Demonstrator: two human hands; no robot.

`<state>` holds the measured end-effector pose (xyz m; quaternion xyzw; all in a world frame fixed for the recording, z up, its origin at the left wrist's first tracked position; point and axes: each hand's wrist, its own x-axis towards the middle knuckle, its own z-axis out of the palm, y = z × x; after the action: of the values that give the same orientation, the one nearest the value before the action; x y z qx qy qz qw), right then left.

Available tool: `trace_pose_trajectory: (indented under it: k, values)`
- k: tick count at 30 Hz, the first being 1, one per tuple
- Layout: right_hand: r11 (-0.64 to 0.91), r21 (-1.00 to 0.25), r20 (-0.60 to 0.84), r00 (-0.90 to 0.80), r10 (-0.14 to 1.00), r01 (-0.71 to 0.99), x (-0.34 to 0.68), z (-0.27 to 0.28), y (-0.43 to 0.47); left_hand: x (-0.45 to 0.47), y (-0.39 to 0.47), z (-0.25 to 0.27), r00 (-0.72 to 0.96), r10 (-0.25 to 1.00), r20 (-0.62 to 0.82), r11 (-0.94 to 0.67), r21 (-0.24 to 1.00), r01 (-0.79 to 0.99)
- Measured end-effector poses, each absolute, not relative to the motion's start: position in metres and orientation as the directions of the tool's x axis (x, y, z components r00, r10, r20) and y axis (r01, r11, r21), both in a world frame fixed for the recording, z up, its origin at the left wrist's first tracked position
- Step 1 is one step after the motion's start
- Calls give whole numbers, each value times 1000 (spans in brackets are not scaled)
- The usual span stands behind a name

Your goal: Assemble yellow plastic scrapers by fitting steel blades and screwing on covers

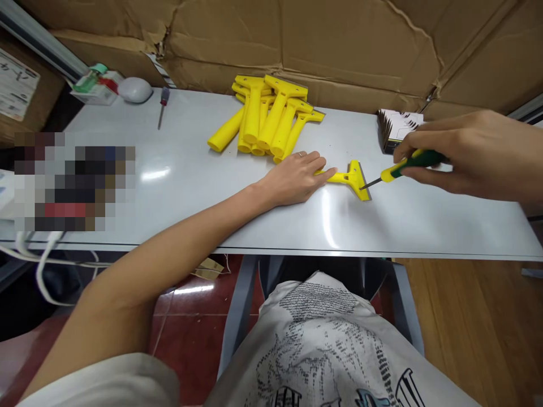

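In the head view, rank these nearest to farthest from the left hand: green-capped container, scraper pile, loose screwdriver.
1. Scraper pile: just beyond the left hand.
2. Loose screwdriver: well off leftward.
3. Green-capped container: far left, past that screwdriver.

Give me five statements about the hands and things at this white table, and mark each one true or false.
1. The right hand holds a green-and-yellow screwdriver. True.
2. The left hand holds nothing. False: it holds a yellow plastic scraper by its handle.
3. The screwdriver's metal tip is at that scraper's head. True.
4. The white rounded object lies right of the heap of yellow plastic scrapers. False: it lies left of it.
5. A second screwdriver, with a purplish handle, lies on the white table. True.
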<state>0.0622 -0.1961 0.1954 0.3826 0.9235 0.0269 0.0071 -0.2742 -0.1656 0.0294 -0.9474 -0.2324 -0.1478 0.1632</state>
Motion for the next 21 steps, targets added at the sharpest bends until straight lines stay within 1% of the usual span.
trace_pose_trajectory:
  k: [1,2,3,5,7,8,10,12,14,15,18,19,20,21]
  values:
    - [726,66,-4,-728,686,684,63,197,-196,-274,-166,30,847,398,354,-841,-228,491]
    - [728,104,-26,-730,683,677,64,198,-196,-275,-166,30,845,401,353,-843,-220,491]
    - [704,158,-60,-705,706,692,63,200,-197,-275,-166,30,845,404,351,-844,-213,492]
    - [599,229,-122,-587,800,768,61,203,-197,-275,-166,30,843,409,349,-847,-199,494]
    - [516,250,-189,-482,856,819,58,204,-198,-276,-166,29,839,414,352,-849,-181,495]
    - [500,247,-193,-463,865,830,57,203,-198,-276,-166,29,838,416,354,-851,-174,496]
    - [542,208,-148,-521,841,815,58,201,-198,-276,-165,27,835,415,361,-853,-167,495]
    - [638,151,-78,-634,769,755,62,197,-197,-277,-165,26,834,411,369,-851,-174,496]
    - [694,112,-54,-693,719,711,63,192,-197,-277,-164,26,835,399,379,-845,-202,495]
    - [686,119,-70,-684,727,717,63,190,-197,-277,-164,26,838,388,383,-842,-222,491]
    - [627,195,-119,-617,778,754,58,188,-198,-277,-164,27,850,359,386,-835,-274,477]
    - [638,203,-110,-630,769,743,58,189,-199,-277,-164,27,850,356,388,-833,-281,477]
    - [674,198,-81,-673,735,712,58,191,-200,-277,-164,27,849,354,393,-831,-283,478]
    - [727,184,-37,-734,678,662,60,195,-202,-277,-165,27,846,354,398,-830,-282,481]
